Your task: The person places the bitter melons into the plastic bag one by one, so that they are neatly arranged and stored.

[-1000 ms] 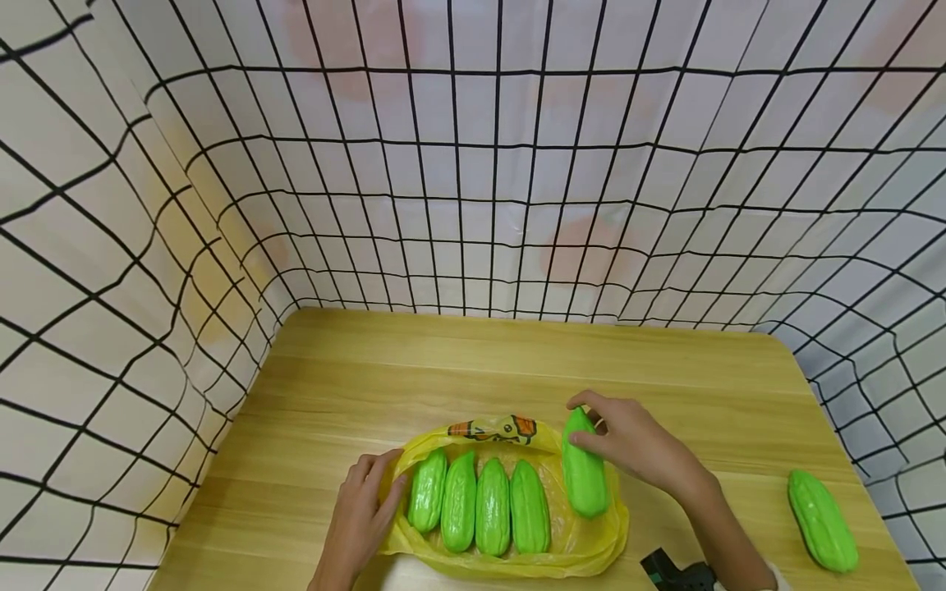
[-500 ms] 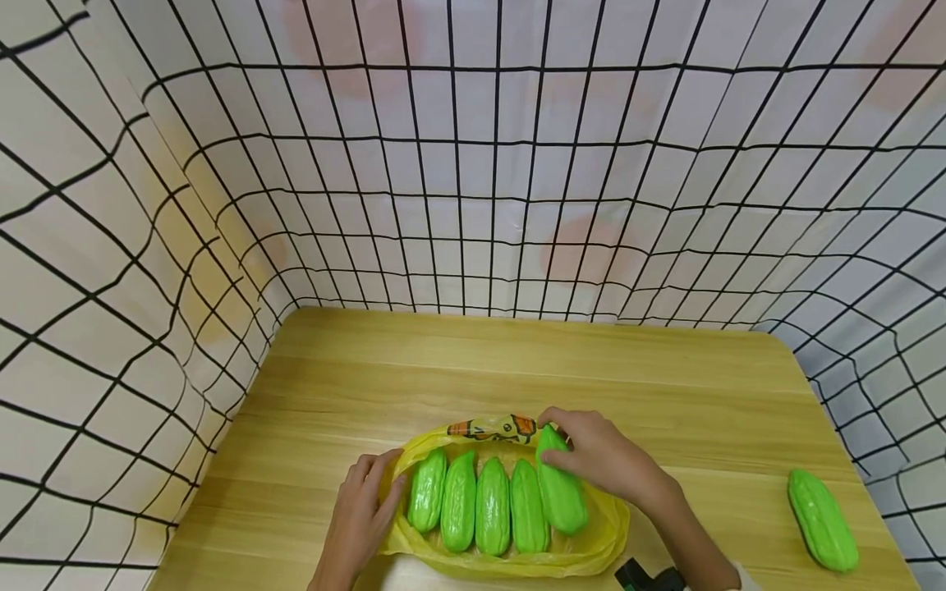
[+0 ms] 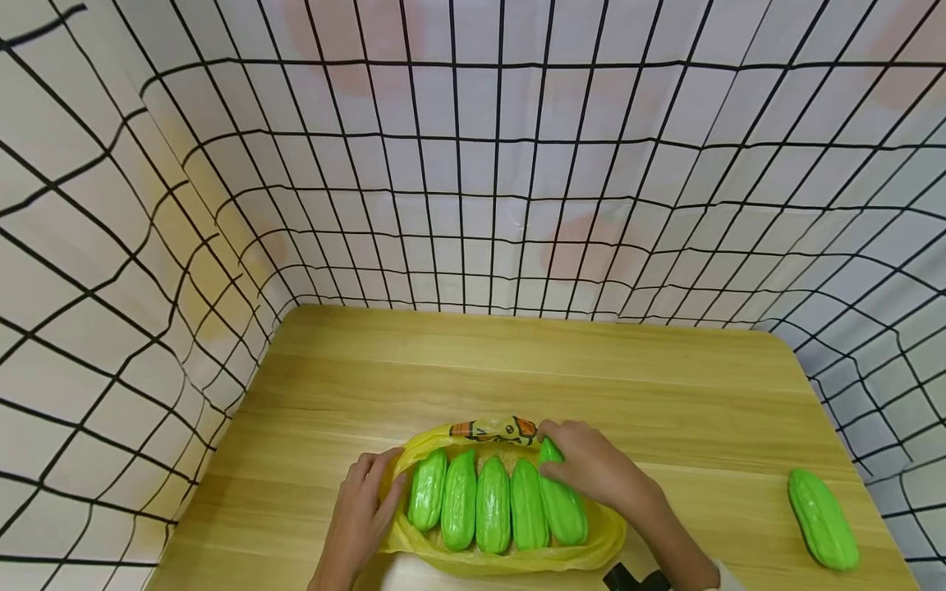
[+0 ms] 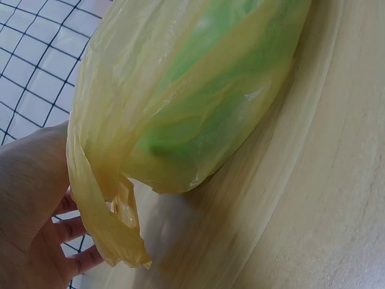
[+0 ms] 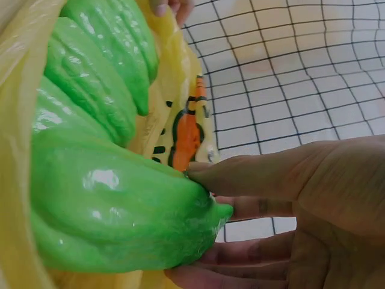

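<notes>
In the head view a yellow plastic bag [image 3: 510, 560] lies with its mouth spread at the table's front. Several shiny green ridged gourds [image 3: 493, 505] stand side by side inside it. My right hand [image 3: 594, 464] grips the upper end of the rightmost gourd [image 3: 565, 513], which leans against its neighbour. The right wrist view shows thumb and fingers around that gourd's pointed tip [image 5: 204, 223]. My left hand [image 3: 362, 513] holds the bag's left rim, thumb on the inner side. In the left wrist view the bag [image 4: 180, 120] hides part of that hand's fingers.
Another green gourd [image 3: 823, 519] lies alone at the right of the wooden table [image 3: 517, 353]. A black wire grid [image 3: 495, 144] with a pale sheet behind it walls the table at the back and both sides. A black device [image 3: 631, 579] sits near the right wrist.
My right hand has moved left and down with the gourd, setting it into the bag beside the others. The left hand stays at the bag's rim.
</notes>
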{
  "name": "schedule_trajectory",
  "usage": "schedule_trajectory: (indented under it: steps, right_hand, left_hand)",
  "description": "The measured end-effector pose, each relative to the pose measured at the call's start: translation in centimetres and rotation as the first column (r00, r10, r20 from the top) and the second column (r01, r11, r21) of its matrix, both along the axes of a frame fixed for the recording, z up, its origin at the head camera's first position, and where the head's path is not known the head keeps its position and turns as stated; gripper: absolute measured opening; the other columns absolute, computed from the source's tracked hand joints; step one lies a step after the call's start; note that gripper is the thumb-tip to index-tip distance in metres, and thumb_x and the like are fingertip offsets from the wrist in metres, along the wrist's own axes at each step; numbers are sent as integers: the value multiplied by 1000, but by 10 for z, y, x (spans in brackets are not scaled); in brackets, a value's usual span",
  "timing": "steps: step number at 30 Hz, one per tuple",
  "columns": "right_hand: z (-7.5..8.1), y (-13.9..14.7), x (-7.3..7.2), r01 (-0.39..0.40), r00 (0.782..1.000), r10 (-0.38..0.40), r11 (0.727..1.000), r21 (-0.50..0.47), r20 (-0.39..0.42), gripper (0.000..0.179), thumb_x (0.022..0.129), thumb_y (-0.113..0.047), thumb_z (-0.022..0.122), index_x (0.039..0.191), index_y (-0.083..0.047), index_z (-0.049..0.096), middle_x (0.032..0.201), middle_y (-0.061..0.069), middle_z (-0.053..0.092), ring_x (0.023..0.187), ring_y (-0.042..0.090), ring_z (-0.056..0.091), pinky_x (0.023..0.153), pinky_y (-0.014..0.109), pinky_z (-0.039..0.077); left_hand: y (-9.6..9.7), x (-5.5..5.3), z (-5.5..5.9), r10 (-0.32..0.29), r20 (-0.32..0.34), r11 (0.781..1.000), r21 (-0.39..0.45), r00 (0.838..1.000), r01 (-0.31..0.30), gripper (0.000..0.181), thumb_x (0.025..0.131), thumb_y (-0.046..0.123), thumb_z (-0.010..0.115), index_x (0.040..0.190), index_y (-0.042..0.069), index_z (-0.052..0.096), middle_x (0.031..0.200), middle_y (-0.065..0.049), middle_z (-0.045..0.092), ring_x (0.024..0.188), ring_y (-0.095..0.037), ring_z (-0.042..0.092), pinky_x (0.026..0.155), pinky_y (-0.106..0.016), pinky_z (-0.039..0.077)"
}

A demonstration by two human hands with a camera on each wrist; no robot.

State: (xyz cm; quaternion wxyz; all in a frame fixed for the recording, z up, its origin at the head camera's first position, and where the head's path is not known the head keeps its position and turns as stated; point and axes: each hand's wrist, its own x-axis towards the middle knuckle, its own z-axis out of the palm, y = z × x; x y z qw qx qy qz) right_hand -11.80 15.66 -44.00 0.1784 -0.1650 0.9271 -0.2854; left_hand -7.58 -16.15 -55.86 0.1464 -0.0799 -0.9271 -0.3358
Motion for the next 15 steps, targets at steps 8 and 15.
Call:
schedule_trajectory:
  steps: [8,15]
  right_hand:
    - [-13,-2,4,49,998,-50,998,47,34,40,83,-5,78,119,3,63,96,10,58,72,20,49,65,39,48]
    - [-18,-4,3,54,998,-57,994,99,23,40,81,-2,78,117,6,63,90,11,57,70,21,47,62,39,45]
  left_hand:
    - [0,-1,0,-6,20,1000,4,1000,6,33,94,18,71,127,16,66,100,1,58,87,-16,53,73,-40,43]
    - [0,-1,-2,-20,-12,1000,-4,1000,19,33,94,17,71,126,15,66,100,0,58,86,-15,52,71,-39,42]
